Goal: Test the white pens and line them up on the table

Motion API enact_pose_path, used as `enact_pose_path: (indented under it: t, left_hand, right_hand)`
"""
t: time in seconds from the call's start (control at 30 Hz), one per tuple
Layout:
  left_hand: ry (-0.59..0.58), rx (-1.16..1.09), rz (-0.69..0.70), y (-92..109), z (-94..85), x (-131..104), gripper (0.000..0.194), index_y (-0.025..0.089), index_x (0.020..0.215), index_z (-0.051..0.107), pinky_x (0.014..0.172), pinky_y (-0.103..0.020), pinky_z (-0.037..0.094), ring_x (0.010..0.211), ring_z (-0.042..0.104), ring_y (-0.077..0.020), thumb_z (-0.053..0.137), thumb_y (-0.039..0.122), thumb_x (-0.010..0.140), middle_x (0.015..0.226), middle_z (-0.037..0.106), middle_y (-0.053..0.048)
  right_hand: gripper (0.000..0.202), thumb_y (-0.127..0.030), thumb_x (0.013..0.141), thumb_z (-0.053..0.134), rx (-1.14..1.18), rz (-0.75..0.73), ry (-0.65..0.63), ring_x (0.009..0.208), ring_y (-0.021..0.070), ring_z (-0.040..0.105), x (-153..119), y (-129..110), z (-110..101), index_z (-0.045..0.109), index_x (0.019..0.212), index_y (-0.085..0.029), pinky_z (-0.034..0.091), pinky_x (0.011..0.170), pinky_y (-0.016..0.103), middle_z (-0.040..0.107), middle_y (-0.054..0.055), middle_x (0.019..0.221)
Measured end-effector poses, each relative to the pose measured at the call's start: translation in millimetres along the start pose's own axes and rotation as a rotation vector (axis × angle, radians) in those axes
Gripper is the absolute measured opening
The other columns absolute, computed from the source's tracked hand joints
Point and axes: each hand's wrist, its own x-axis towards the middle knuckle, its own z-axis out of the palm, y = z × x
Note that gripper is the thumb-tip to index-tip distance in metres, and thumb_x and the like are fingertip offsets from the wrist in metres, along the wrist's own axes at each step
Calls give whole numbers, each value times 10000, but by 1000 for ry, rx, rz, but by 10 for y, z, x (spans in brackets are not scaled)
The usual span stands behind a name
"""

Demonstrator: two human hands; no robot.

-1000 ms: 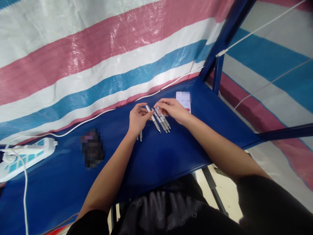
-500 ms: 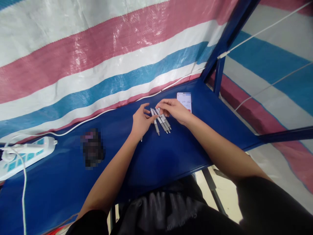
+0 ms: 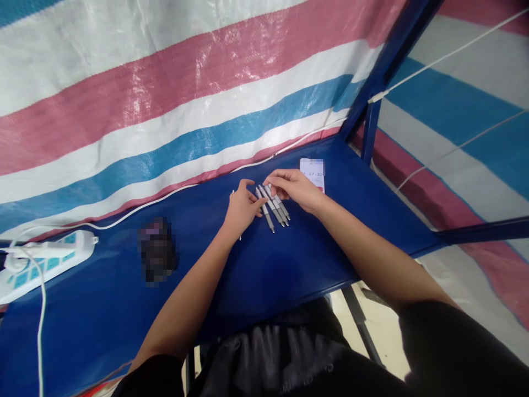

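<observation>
Several white-and-grey pens (image 3: 278, 208) lie side by side on the blue table, their tips slanting toward me. Leftmost among them, one pen (image 3: 267, 214) sits slightly apart at its lower end. My left hand (image 3: 243, 207) is just left of this pen, fingers apart and curved, the thumb reaching to its upper part. Under that hand another pen (image 3: 240, 237) is mostly covered, with only its ends showing. My right hand (image 3: 292, 187) is over the upper ends of the group, thumb and forefinger pinched together; what is between them is hidden.
A phone (image 3: 313, 170) with a lit screen lies behind my right hand. Left on the table (image 3: 289, 264) are a dark, pixelated object (image 3: 157, 251) and a white power strip (image 3: 49, 262) with cables. A striped sheet (image 3: 173, 105) hangs behind; a blue frame post (image 3: 369, 129) stands right.
The leftmost pen has shifted slightly right and down at its tip. My left hand has moved slightly right and down. My right hand stays over the pens.
</observation>
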Motion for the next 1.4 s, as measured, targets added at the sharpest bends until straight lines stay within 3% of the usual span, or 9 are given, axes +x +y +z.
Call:
enact_pose_path:
  t: [0.3,0.4,0.5,0.6,0.73,0.83,1.03,1.2,1.4]
  left_hand:
    - [92,-46,29,-2,-80,59,525,214,1282,536,561,-289,571,546,700,-172,869,252,877,731,674,54]
    - [189,266,136,56,-318,92,338,227,1127,601,693,-329,583,650,698,-204,839,303,898,683,636,40]
    - [131,714,15,152,-488,71,294,239,947,630,861,-426,584,915,753,-321,802,477,924,810,717,-58]
    - [8,955,-113,234,-487,15,381,231,1000,666,918,-483,570,1073,752,-402,708,609,973,1028,781,-145]
    - [5,1005,-105,239,-400,-9,317,220,1092,702,942,-485,553,1118,751,-411,634,523,1027,1124,791,-180]
    - [70,907,-90,182,-410,33,265,230,966,719,902,-456,546,1048,756,-393,681,492,966,1022,800,-154]
    - [200,445,-4,65,-613,194,235,215,722,653,699,-323,477,668,668,-217,708,386,872,656,708,-36]
    - [80,-35,-39,-30,-717,251,339,208,643,613,471,-250,348,446,500,-125,680,434,887,529,592,-4]
    - [-7,-436,-46,-72,-700,234,318,190,689,614,412,-198,337,459,532,-98,742,437,844,578,605,-3]
  right_hand:
    - [173,-291,990,669,-53,-28,4,542,100,480,9,10,-14,749,874,-190,363,542,245,673,-4,671]
    - [174,-287,999,640,-187,-79,19,555,114,504,6,23,-27,728,889,-186,388,580,260,678,-5,682]
    - [190,-292,1020,617,-480,-188,49,623,144,566,-19,53,-21,699,885,-188,407,650,280,687,-1,705]
    - [200,-295,1060,587,-765,-263,-4,678,165,588,-59,76,12,716,955,-183,379,685,296,690,10,744]
    - [221,-303,1103,554,-977,-252,-143,746,194,612,-112,61,72,734,1046,-188,352,696,306,716,39,818]
    - [246,-296,1128,527,-1080,-282,-172,779,209,614,-148,48,117,739,1065,-187,358,710,314,720,56,859]
    - [261,-350,1110,632,-1252,-681,-310,1015,275,580,-173,155,218,790,1101,-144,417,940,395,719,136,1073]
    - [263,-314,1110,632,-1377,-718,-362,1074,296,548,-118,206,200,803,1001,-148,363,953,421,757,126,1118]
    - [374,-318,1151,524,-1334,-676,-312,948,257,561,-88,116,71,749,898,-161,342,903,395,753,101,905]
